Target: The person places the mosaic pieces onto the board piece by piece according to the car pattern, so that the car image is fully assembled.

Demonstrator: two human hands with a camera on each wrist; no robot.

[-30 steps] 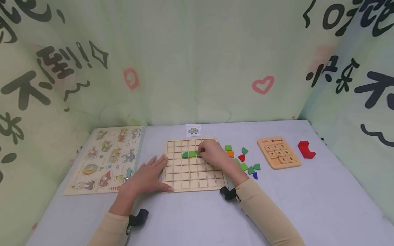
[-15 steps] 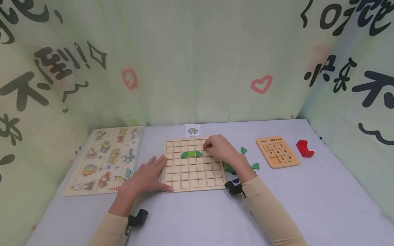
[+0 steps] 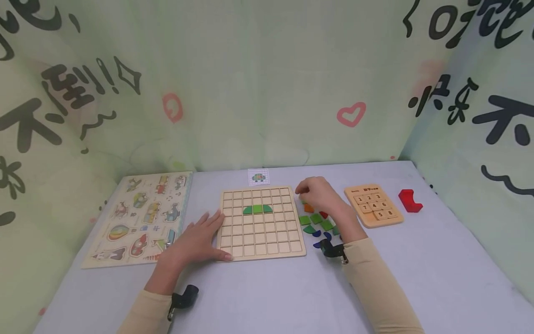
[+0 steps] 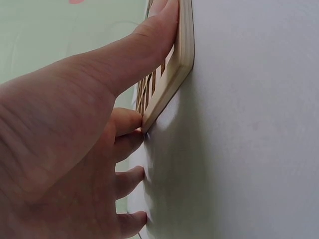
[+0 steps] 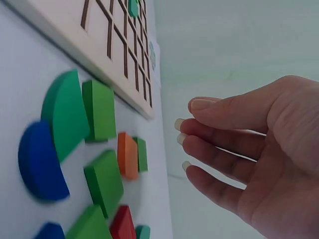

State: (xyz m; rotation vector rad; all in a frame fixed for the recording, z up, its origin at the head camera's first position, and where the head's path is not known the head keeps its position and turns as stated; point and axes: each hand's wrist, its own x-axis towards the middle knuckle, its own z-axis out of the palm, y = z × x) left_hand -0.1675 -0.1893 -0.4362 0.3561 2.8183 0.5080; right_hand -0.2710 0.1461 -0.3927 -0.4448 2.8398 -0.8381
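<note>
A wooden grid board [image 3: 260,241] lies on the table with three green pieces [image 3: 257,209] set in a row forming a dome. My left hand [image 3: 199,239] lies flat at the board's left front corner, thumb along its edge [image 4: 172,74]. My right hand [image 3: 319,195] hovers over a scatter of loose pieces [image 3: 315,219] right of the board, holding nothing, fingers loosely extended [image 5: 199,134]. Beneath it in the right wrist view lie an orange piece [image 5: 127,155], green squares [image 5: 99,110] and a blue piece [image 5: 40,162].
A picture puzzle board [image 3: 142,217] lies at the left. A small pattern card [image 3: 258,176] sits behind the grid board. A wooden number pad [image 3: 373,205] and a red block [image 3: 409,200] lie to the right. Printed curtains close off the back and sides.
My right hand left the green row on the board and moved right, over the loose pieces. The left hand stayed put.
</note>
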